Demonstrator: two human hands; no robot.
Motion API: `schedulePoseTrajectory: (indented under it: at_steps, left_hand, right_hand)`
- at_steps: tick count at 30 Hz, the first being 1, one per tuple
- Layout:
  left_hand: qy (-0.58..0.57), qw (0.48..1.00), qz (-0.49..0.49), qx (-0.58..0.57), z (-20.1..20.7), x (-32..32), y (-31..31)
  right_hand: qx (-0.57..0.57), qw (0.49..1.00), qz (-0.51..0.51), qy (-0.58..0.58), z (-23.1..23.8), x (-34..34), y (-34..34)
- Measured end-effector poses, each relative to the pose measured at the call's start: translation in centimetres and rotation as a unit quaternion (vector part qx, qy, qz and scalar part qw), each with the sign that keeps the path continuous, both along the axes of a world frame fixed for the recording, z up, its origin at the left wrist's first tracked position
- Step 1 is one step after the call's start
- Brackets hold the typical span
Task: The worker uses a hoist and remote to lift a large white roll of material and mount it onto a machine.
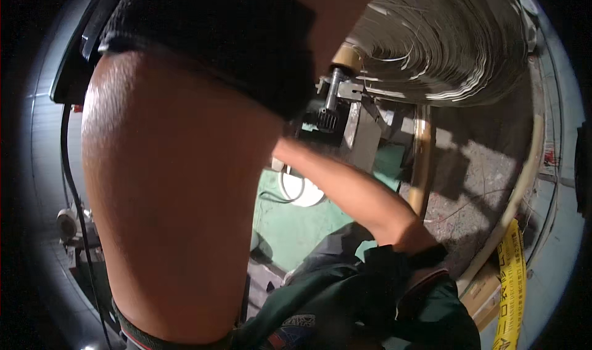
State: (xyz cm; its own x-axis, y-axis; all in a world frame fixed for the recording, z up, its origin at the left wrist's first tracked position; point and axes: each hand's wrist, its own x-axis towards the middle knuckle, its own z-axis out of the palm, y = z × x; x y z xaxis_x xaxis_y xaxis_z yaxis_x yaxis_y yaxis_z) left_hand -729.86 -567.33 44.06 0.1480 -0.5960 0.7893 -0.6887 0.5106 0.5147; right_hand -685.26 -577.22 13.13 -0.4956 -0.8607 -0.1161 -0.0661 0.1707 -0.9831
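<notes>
My left arm (176, 183) fills the left half of the head view, close to the camera, with a black band (222, 48) around it. It passes out at the top edge, so my left hand is out of sight. My right forearm (357, 196) reaches inward from the lower right. Only the wrist end of my right hand (285, 154) shows; its fingers are hidden behind my left arm. Close by are a dark loop of cable (299, 193) and a round white object (308, 195). Beyond stands a metal shaft (333, 91) in a tan core (346, 57).
A huge roll of layered sheet material (444, 42) takes up the upper right. Below it a shiny tan tube (421, 159) and a long curved pale edge (523, 183) run along the grey floor. Yellow printed tape (512, 282) lies lower right. Black cable (74, 190) hangs left.
</notes>
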Motion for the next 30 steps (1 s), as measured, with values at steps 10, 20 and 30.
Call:
schedulePoseTrajectory:
  at_steps: [10,20,30]
  left_hand:
    - [-0.026,0.997,-0.059,-0.035,1.5,4.3,-0.9]
    - [-0.35,0.82,-0.279,-0.356,8.7,25.8,-13.2]
    - [-0.044,0.984,0.018,-0.174,3.6,22.9,-24.6]
  right_hand:
    - [-0.093,0.932,-0.173,0.306,9.0,1.3,6.6]
    - [-0.241,0.916,-0.12,0.299,14.1,-7.9,16.8]
    - [-0.19,0.611,-0.441,0.629,21.3,-48.6,20.3]
